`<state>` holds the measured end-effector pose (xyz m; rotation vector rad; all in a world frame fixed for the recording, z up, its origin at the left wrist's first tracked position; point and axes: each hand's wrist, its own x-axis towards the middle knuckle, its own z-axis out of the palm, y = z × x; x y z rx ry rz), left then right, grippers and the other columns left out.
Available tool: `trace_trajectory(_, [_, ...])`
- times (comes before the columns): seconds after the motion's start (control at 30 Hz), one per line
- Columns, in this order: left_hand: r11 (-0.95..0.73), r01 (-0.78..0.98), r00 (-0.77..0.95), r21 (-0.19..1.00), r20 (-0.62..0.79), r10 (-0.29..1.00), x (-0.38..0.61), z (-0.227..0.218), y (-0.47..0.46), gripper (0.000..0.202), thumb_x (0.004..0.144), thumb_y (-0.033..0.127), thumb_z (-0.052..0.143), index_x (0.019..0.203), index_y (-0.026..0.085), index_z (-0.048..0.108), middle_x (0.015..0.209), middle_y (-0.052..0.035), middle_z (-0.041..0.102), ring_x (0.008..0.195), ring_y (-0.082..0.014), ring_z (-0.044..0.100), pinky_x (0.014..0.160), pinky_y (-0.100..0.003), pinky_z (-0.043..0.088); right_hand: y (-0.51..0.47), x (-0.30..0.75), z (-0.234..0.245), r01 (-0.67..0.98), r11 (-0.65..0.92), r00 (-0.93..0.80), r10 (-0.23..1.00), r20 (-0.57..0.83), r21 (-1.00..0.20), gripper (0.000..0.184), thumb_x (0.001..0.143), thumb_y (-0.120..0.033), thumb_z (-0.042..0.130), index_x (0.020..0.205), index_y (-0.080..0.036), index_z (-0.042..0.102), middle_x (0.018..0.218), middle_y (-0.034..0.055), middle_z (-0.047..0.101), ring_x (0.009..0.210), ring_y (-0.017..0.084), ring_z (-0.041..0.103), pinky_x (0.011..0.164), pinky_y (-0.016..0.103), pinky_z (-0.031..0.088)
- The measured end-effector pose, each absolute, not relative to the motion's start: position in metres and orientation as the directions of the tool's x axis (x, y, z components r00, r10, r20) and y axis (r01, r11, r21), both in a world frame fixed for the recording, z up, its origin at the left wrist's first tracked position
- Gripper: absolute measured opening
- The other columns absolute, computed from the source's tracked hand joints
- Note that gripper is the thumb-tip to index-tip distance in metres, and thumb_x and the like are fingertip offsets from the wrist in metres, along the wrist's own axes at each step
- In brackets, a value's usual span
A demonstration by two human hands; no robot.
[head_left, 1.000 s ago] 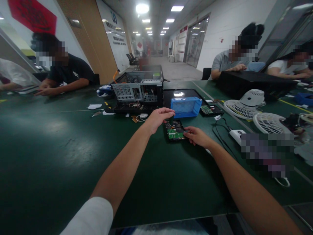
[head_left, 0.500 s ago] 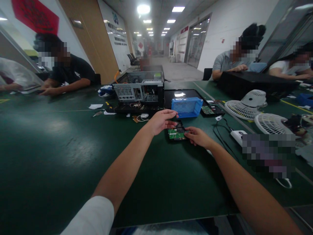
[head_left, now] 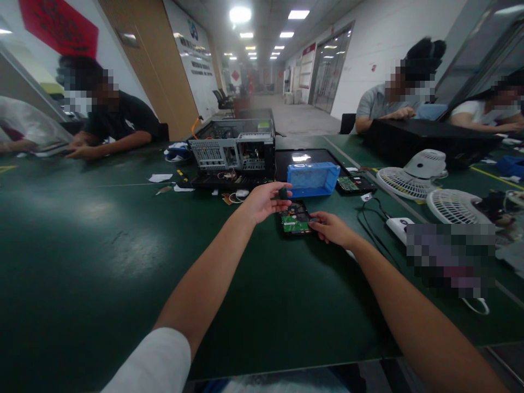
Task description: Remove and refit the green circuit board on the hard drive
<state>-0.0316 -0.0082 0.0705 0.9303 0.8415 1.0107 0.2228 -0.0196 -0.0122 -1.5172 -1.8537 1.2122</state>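
Note:
A hard drive [head_left: 295, 218] lies on the green table with its green circuit board facing up. My left hand [head_left: 264, 200] hovers just left of and above it, fingers curled around a small dark tool [head_left: 283, 192], probably a screwdriver handle. My right hand [head_left: 332, 228] rests on the table at the drive's right edge, fingers bent and touching its side. A blue plastic bin [head_left: 313, 179] stands right behind the drive.
An open computer case [head_left: 233, 150] sits behind my left hand, with a second drive [head_left: 351, 184] to the right of the bin. Two white fans [head_left: 409, 174] and cables [head_left: 370, 215] lie at right. Several people sit around the table.
My left hand dipped toward the drive, then drew back slightly left and up, and the dark tool now shows between its fingers. My right hand stayed at the drive's edge.

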Motion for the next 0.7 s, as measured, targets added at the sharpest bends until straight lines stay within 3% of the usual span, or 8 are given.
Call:
trace_trajectory(0.17, [0.258,-0.314,0.279,0.914,-0.171,0.945,-0.0296,0.0707,-0.0094,0.024,0.083,0.033,0.069,0.1,0.016,0.069,0.106,-0.0127,0.072,0.067,-0.0156,0.066,0.065,-0.031,0.055,-0.0199,0.2232,-0.0128,0.549,0.014,-0.282,0.944,-0.169,-0.836,0.041,0.097,-0.032,0.058,0.134,-0.015,0.055,0.06,-0.0049,0.056,0.045,0.01,0.049,0.04,0.019,0.039])
trace_trajectory(0.47, [0.285,-0.401,0.251,0.871,-0.195,0.948,-0.0268,0.0748,-0.0125,0.015,0.081,0.022,0.07,0.092,0.014,0.063,0.099,-0.0162,0.072,0.088,-0.0281,0.075,0.083,-0.041,0.061,-0.0184,0.2238,-0.0148,0.538,0.028,-0.297,0.942,-0.158,-0.842,0.039,0.096,-0.031,0.059,0.132,-0.015,0.057,0.06,-0.0049,0.056,0.045,0.009,0.049,0.039,0.019,0.039])
trace_trajectory(0.7, [0.24,-0.302,0.222,0.923,-0.176,0.959,-0.0301,0.0727,-0.0105,0.018,0.08,0.028,0.072,0.089,0.013,0.07,0.096,-0.0132,0.07,0.074,-0.0185,0.069,0.069,-0.032,0.056,-0.0187,0.2229,-0.0147,0.539,0.023,-0.288,0.944,-0.158,-0.842,0.039,0.096,-0.031,0.059,0.132,-0.016,0.057,0.059,-0.0051,0.056,0.045,0.009,0.048,0.04,0.018,0.039])
